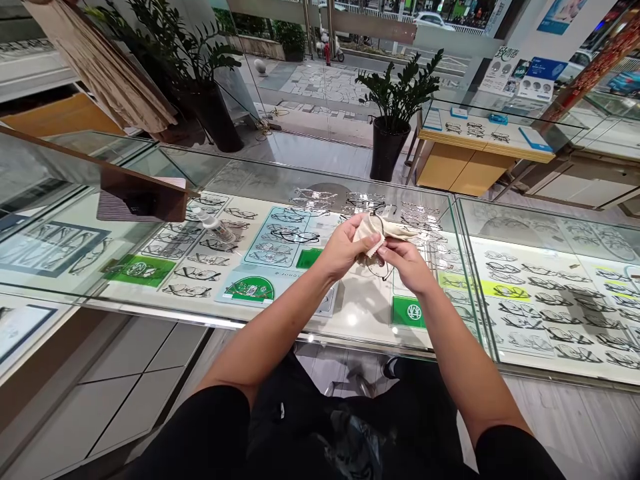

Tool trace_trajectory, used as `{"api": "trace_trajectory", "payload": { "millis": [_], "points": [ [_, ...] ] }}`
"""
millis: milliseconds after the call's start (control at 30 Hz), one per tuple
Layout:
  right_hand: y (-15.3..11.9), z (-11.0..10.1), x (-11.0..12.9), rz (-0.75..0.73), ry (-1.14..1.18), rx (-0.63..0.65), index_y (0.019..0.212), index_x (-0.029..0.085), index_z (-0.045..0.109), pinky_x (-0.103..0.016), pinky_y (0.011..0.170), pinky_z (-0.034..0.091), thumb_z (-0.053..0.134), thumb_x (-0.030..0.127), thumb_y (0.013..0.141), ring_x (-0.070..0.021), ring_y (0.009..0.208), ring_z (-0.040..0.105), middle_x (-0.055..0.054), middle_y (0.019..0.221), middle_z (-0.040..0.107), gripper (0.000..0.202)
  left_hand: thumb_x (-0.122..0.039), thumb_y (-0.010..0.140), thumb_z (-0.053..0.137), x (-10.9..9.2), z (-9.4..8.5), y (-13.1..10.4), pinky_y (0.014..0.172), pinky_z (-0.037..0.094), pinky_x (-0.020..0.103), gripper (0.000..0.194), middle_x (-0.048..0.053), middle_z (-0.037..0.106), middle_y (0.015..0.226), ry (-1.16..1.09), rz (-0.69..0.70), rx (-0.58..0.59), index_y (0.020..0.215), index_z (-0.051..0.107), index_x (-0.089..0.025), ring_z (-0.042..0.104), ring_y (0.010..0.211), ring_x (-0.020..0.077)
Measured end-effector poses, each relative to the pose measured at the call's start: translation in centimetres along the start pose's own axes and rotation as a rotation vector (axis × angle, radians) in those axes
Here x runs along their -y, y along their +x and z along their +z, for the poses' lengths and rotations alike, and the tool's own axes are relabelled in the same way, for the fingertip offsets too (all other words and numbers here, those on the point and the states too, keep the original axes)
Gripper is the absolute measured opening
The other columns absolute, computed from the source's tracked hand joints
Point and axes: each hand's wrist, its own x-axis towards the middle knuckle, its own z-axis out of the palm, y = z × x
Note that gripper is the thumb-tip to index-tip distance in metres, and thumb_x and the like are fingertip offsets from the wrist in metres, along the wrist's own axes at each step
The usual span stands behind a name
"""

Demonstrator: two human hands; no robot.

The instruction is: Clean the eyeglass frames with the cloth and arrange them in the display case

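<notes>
Above the glass counter, my left hand point(345, 248) is closed on a cream cleaning cloth point(400, 230), its thumb pressing the cloth down. A pair of thin dark-framed eyeglasses point(383, 275) is partly wrapped in that cloth; one rim shows below my fingers, and much of the frame is hidden. My right hand point(406, 263) pinches the eyeglasses close to the cloth, its fingertips almost meeting my left thumb. Left of my hands, a black pair of eyeglasses point(295, 237) appears on the counter. Farther left stands a small clear spray bottle point(216, 227) with a white top.
The glass counter point(360, 331) holds rows of spectacle frames and green cards point(407, 311). A brown stand point(143, 200) sits at its left. Beyond are potted plants point(390, 143) and a wooden display table point(465, 160) by the window.
</notes>
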Motion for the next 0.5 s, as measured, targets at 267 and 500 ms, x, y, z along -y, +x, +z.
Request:
{"api": "trace_trajectory", "payload": {
  "millis": [267, 500],
  "points": [
    [-0.24, 0.23, -0.1, -0.005, -0.031, 0.015, 0.093, 0.022, 0.083, -0.032, 0.076, 0.049, 0.075, 0.06, 0.097, -0.0189, 0.084, 0.061, -0.007, 0.097, 0.078, 0.039, -0.067, 0.094, 0.076, 0.23, -0.18, 0.31, 0.048, 0.042, 0.02, 0.052, -0.001, 0.062, 0.058, 0.023, 0.093, 0.016, 0.085, 0.06, -0.018, 0.054, 0.048, 0.0087],
    [0.12, 0.06, -0.73, 0.011, 0.032, 0.003, 0.085, 0.022, 0.079, -0.032, 0.072, 0.05, 0.08, 0.067, 0.09, -0.017, 0.074, 0.055, -0.003, 0.08, 0.068, 0.046, -0.055, 0.076, 0.097, 0.24, -0.35, 0.07, 0.048, 0.044, 0.02, 0.062, -0.002, 0.071, 0.076, 0.036, 0.028, 0.053, 0.112, 0.061, -0.021, 0.063, 0.052, 0.0107]
  ]
}}
